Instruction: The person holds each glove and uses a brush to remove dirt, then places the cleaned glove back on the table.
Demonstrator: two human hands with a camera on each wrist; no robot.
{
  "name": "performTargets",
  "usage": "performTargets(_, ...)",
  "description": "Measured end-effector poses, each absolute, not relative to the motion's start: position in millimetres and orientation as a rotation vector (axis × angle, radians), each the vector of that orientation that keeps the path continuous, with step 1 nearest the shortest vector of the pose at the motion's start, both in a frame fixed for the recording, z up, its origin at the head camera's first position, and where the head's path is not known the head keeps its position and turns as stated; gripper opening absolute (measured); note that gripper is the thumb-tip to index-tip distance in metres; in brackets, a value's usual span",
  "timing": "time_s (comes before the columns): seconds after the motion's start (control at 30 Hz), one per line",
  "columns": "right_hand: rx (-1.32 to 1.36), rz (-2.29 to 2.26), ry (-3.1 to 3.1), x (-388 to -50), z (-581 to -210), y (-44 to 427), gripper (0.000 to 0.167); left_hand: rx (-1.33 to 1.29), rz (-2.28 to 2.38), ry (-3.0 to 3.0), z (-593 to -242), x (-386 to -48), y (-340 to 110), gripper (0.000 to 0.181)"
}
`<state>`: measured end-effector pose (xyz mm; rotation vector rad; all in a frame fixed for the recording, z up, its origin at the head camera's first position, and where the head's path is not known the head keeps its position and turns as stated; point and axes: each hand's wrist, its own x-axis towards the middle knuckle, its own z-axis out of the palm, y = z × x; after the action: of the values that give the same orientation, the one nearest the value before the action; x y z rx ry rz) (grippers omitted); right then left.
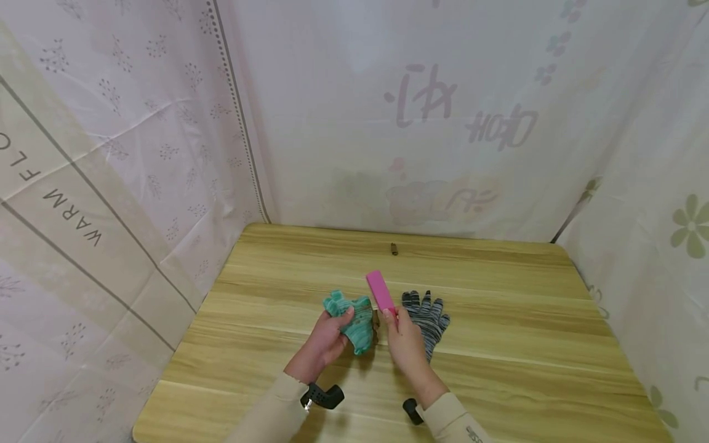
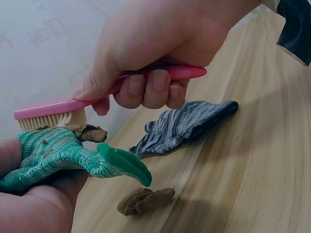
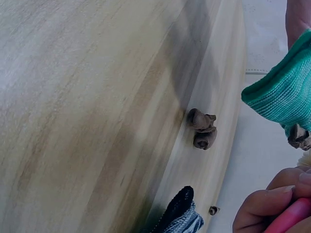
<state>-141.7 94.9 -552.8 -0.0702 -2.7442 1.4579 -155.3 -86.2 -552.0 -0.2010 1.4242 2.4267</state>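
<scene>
A green knit glove (image 1: 360, 326) is held up in my left hand (image 1: 327, 339), thumb on top and fingers beneath. Brown smears and a brown clay-like lump (image 2: 88, 132) cling to its upper face. My right hand (image 1: 408, 346) grips a pink brush (image 1: 380, 290) by the handle (image 2: 187, 73). In the left wrist view the brush's pale bristles (image 2: 46, 121) face down against the glove, close beside the lump. Another brown lump (image 2: 146, 200) lies on the table below the glove's cuff.
On the wooden table (image 1: 526, 344), a grey-and-black striped glove (image 1: 429, 317) lies flat beside my right hand. A small brown piece (image 1: 394, 249) sits near the table's far edge. Printed cloth curtains (image 1: 343, 123) enclose the table's back and sides.
</scene>
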Motion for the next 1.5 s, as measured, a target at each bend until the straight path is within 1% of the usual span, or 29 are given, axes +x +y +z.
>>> performTargets(0.2,-0.066,1.437,-2.751,-144.3,-556.7,94.5,0.033,-0.188,2.425,1.430,-552.5,-155.8,-88.7,0.025)
performTargets(0.57,-0.094,1.418,-2.784,-143.3,-562.9,91.4,0.031,-0.181,2.457,1.410,-554.0,-155.1,-93.5,0.026)
performTargets(0.7,-0.096,1.443,-2.778,-143.2,-564.0,92.2,0.032,-0.177,2.451,1.411,-554.8,-154.2,-95.5,0.023)
performTargets(0.8,-0.089,1.472,-2.756,-143.5,-565.1,93.5,0.033,-0.189,2.468,1.402,-555.0,-155.4,-97.3,0.016)
performTargets(0.93,-0.077,1.511,-2.724,-142.8,-566.0,93.4,0.036,-0.244,2.548,1.326,-552.9,-160.5,-99.6,0.015)
performTargets(1.13,-0.041,1.591,-2.708,-136.1,-562.1,86.3,0.036,-0.300,2.631,1.211,-547.9,-165.6,-99.6,0.021)
performTargets(1.23,0.003,1.637,-2.686,-131.4,-558.1,81.0,0.038,-0.287,2.646,1.199,-546.9,-165.7,-96.8,0.019)
performTargets(1.3,0.026,1.665,-2.672,-128.6,-555.7,77.8,0.039,-0.246,2.653,1.197,-547.0,-164.9,-93.9,0.021)
performTargets(1.43,0.045,1.675,-2.661,-125.8,-553.5,74.0,0.036,-0.146,2.632,1.230,-549.0,-163.5,-87.6,0.032)
performTargets(1.5,0.046,1.674,-2.656,-125.6,-553.2,73.5,0.034,-0.135,2.614,1.266,-550.4,-162.9,-85.3,0.037)
